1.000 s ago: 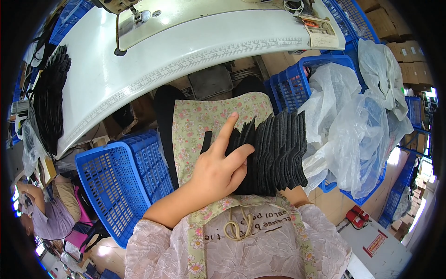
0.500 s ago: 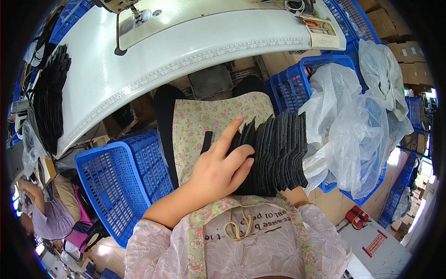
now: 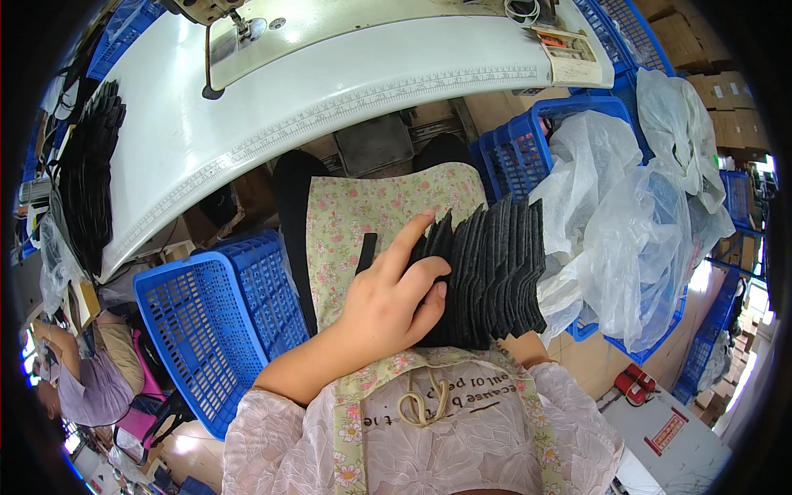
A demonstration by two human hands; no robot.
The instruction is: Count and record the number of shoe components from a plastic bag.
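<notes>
A thick row of black felt-like pieces [image 3: 495,268], standing on edge side by side, sits over my lap. My left hand [image 3: 392,293] grips the row's left end. Its index finger stretches along the leftmost piece, and the other fingers curl against the pieces. Behind the row's lower right corner, only the wrist of my right hand [image 3: 525,348] shows; its fingers are hidden by the pieces. A narrow black strip [image 3: 367,252] lies just left of my left hand on the flowered apron [image 3: 351,206].
Ahead stands a white sewing table [image 3: 330,91] with a sewing machine [image 3: 239,25]. A blue basket [image 3: 206,305] is at my left. Clear plastic bags [image 3: 627,239] cover blue baskets at my right. Black pieces [image 3: 87,173] hang over the table's left end. A person [image 3: 95,371] sits far left.
The fingers of my left hand have shifted very slightly against the black pieces. Everything else stays in place.
</notes>
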